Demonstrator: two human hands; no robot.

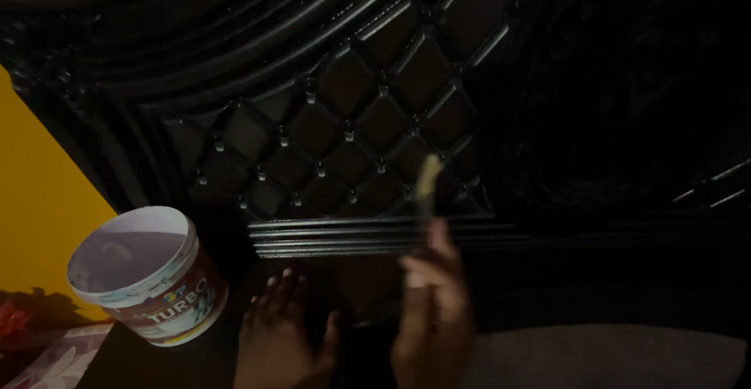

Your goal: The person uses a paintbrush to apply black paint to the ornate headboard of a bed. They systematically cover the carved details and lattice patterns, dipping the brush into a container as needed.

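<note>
Brush (429,176) upright in the right hand (432,311); pale bristle tip up, level with the lower row of diamonds on the black headboard (368,115); handle dark and mostly lost in shadow, running down into the fist; fingers closed round the handle, thumb up along it. Whether the tip touches the panel or sits just off it, cannot tell; the shot is dim and the brush blurred.

Left hand (282,330) flat on a dark surface just below the ribbed rail (336,236); fingers spread, holding nothing; near the right hand but apart from it.

Paint tub (149,276) to the left, tilted toward the camera, lid off; white rim, red-brown band; contents look pale grey; well apart from the brush. Yellow wall (39,193) behind it; red flowers (9,319) at the far left edge; grey cushion (610,358) lower right.

Handling, by judgement: brush is light; handle stiff; bristles soft and will splay under pressure; a grip low on the handle, as now, gives reach, while a hold nearer the ferrule would give finer control in the grooves; handle may be slick if paint has run down. Headboard finish looks glossy, possibly wet; best not touched.
</note>
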